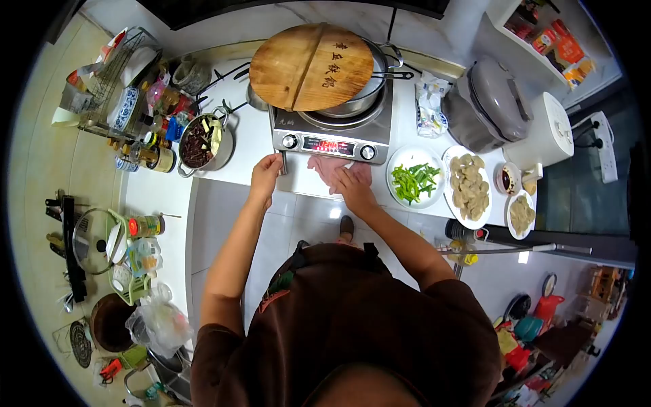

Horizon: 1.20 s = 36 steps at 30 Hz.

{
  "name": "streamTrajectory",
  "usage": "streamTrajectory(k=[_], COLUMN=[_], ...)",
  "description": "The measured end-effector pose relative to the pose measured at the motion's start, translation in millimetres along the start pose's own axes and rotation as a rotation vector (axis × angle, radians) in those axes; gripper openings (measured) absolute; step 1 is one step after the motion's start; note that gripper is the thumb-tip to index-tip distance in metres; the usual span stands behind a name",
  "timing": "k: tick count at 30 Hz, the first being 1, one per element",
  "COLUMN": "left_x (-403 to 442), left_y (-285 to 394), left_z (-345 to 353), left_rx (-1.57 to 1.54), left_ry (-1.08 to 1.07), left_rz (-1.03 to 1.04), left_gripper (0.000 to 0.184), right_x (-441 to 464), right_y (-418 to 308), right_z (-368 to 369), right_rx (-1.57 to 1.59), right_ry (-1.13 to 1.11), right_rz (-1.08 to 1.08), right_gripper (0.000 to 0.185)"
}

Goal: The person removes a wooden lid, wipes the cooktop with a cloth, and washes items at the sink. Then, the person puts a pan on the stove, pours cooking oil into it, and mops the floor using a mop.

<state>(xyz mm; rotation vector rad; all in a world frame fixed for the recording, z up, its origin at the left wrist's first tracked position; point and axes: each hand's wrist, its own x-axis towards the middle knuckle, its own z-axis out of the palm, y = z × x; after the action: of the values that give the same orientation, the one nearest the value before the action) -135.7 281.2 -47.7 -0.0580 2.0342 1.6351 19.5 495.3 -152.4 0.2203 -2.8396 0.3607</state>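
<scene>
My left hand (267,173) has its fingers closed at the counter's front edge, beside a small dark metallic object (283,163) just left of the cooker's front; what the fingers hold is hard to make out. On a pink cloth (328,169), my right hand (354,187) lies with its fingers spread. Behind them stands the induction cooker (332,139) with a lit red display. A pan (352,107) sits on it, partly covered by a round wooden lid (308,66). Right of the cloth is a plate of sliced green peppers (415,182).
Plates of pale sliced food (469,188) and a sauce bowl (508,178) are at the right, before a grey appliance (488,105). A pot with dark dried pieces (203,144) stands left, near bottles (160,159) and a dish rack (105,102).
</scene>
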Motion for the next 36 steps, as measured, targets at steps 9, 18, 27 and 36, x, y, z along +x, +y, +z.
streamTrajectory(k=[9,18,27,36], left_x=[66,61,62,73], left_y=[61,13,6,1], left_z=[-10,14,24,28], left_rx=[-0.213,0.655,1.096,1.112], left_ry=[0.178,0.251,0.183,0.224], left_rz=[0.121,0.488,0.640,0.545], left_gripper=[0.034,0.036,0.035,0.033], right_x=[10,1,34,67], right_y=[7,49,58,119], right_z=[-77,-110,-124,-107], right_rx=[0.191,0.337,0.401,1.003], right_ry=[-0.059,0.121,0.210,0.514], right_rz=[0.169,0.272,0.341,0.747], right_gripper=[0.044,0.020,0.014,0.018])
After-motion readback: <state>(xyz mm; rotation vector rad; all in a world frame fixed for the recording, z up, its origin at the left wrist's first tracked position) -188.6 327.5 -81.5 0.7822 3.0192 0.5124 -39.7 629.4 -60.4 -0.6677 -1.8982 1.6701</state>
